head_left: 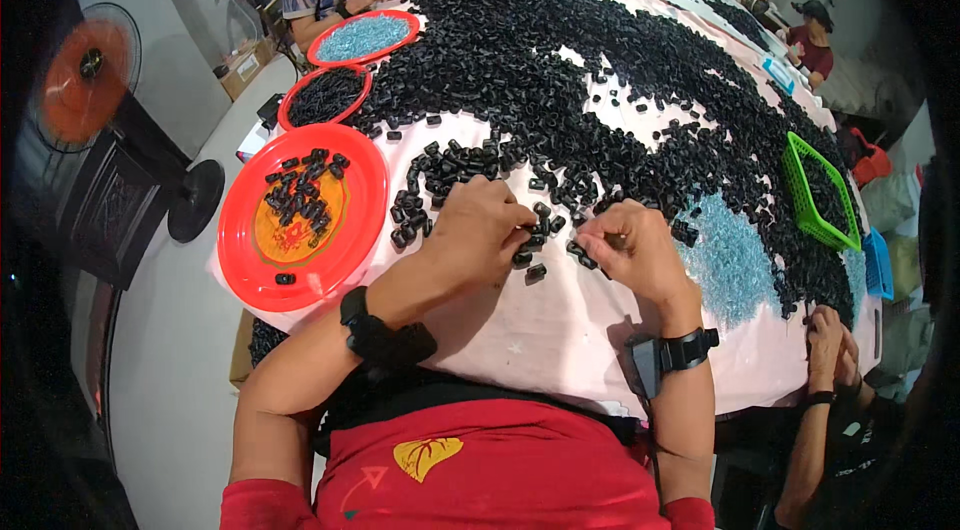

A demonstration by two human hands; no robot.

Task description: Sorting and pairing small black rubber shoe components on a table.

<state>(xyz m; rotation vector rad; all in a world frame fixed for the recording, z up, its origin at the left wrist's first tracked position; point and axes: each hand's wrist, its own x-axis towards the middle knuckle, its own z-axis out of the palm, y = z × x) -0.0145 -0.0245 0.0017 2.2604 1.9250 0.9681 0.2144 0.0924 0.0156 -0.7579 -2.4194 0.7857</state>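
Observation:
Over the near edge of a large heap of small black plastic parts (530,30), both my hands work close together above the pink cloth. My left hand (478,230) is closed, its fingertips pinched at a small black plastic part beside a few loose ones; the palm hides some of its grip. A short gap to the right, my right hand (637,248) is also closed, thumb and fingers pinching a small black part (578,252) low over the cloth. One loose black part (536,273) lies on the cloth just below the left fingertips.
At left lies a red plate (372,180) with finished-looking black pieces; smaller red trays hold black pins (325,98) and clear bluish pieces (362,38). More clear pieces (730,265) and a green basket (800,180) are right. Co-workers' hands (825,345) reach in. A fan (95,70) stands left.

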